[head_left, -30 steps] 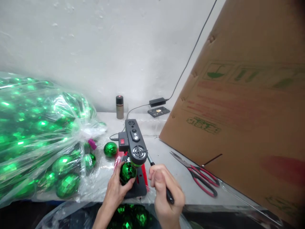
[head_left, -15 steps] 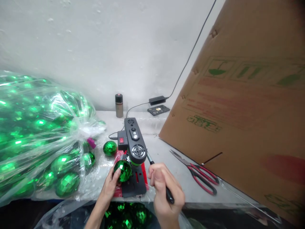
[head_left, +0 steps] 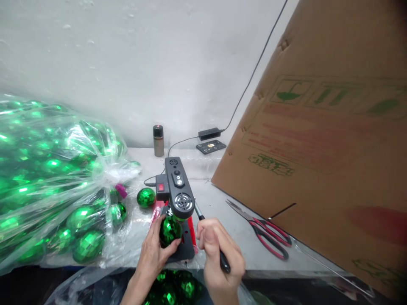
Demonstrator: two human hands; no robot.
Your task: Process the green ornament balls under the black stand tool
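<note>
a shiny green ball (head_left: 171, 233) is at seven o'clock from the near end of the black machine (head_left: 179, 182), held in the left hand (head_left: 152, 248), fingers and thumb curled around it. from that ball, the right hand (head_left: 221, 248) is at four o'clock, fisted tightly round a black handle (head_left: 225, 262); a loose ball (head_left: 146, 198) lies between ten and eleven, the clear bag (head_left: 110, 174) at ten, the scissors (head_left: 267, 226) at three
</note>
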